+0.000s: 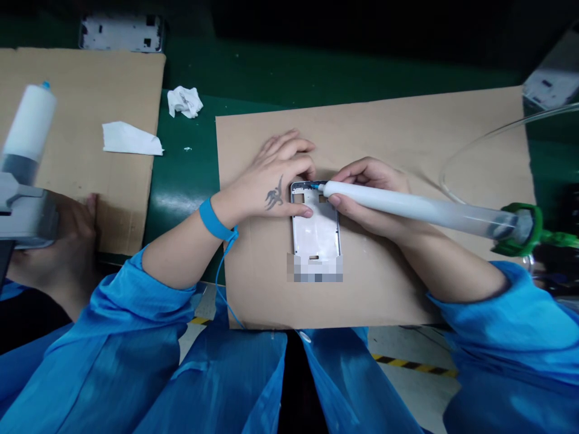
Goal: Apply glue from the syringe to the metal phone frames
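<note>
A white phone frame [316, 232] lies flat on a brown cardboard sheet [389, 126]. My left hand [271, 184] rests on its upper left edge, fingers curled and thumb pressed on the frame's left side, holding it down. My right hand [366, 193] is closed around a long white glue syringe [407, 206], whose blue tip touches the frame's top edge. The syringe ends in a green cap [520, 226] with a clear hose [479, 141] looping away. A blue wrist strap [213, 218] with a cord sits on my left wrist.
At the left, a co-worker's hand [58, 247] holds another dispenser with a white cartridge [29, 129] over a second cardboard sheet [81, 90]. White tissue scraps [131, 138] and a crumpled wad [184, 101] lie near it. Other phone frames [121, 33] sit at the back on the green table [190, 175].
</note>
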A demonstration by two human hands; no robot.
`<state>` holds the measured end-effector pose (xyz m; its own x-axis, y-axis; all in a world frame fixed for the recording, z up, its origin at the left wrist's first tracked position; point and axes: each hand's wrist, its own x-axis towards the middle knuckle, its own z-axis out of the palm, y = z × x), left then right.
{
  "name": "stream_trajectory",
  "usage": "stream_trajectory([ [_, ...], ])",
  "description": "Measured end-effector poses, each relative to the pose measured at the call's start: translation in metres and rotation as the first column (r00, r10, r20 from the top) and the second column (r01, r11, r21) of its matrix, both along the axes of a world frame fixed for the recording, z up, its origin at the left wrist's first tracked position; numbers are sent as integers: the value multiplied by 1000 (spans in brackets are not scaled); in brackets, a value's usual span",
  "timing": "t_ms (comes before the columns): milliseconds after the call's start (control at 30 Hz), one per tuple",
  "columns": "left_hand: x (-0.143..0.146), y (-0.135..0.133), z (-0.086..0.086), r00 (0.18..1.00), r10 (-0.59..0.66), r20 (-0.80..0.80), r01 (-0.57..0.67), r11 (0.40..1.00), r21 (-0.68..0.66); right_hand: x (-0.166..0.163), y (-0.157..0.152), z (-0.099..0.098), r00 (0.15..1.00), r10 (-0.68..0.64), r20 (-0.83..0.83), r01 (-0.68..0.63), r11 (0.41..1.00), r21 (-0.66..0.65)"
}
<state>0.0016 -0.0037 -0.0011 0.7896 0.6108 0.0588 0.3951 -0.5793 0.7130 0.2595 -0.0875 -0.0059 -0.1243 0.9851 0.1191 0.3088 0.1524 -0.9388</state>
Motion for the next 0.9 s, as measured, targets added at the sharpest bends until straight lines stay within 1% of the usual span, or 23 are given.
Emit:
stream_trajectory([
  [133,0,0,-1,1000,-8,14,8,1000,14,2,-1,-2,1000,11,-10,-11,1000,-15],
  [533,0,-1,0,1000,-4,13,4,1000,10,3,-1,-5,1000,2,-5,-2,1000,0],
  [900,1,-1,-1,1000,-5,15,5,1000,20,4,-1,-4,1000,13,-13,-13,1000,-19],
])
